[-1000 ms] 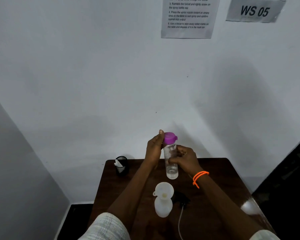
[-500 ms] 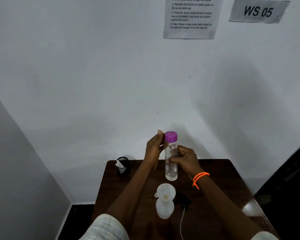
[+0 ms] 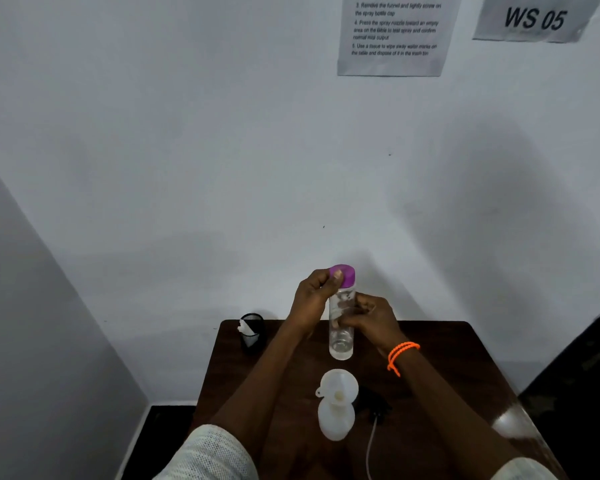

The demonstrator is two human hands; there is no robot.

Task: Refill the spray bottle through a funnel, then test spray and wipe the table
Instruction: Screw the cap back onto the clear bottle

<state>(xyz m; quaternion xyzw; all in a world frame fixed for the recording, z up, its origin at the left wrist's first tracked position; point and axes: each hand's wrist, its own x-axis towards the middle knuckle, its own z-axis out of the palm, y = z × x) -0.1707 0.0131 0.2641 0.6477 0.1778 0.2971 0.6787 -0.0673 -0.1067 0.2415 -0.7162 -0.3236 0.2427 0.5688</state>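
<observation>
My left hand [image 3: 313, 295] pinches purple cap [image 3: 344, 274] of clear bottle [image 3: 341, 336]; right hand [image 3: 368, 318] closed round its body, held upright above worktop [image 3: 447, 368]. Funnel [image 3: 338, 384] sits in white spray bottle [image 3: 336, 422] nearer me, approx. centre.

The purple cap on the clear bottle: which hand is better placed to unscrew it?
Left. The left hand already pinches the purple cap, while the right hand grips the clear bottle body to steady it.
</observation>
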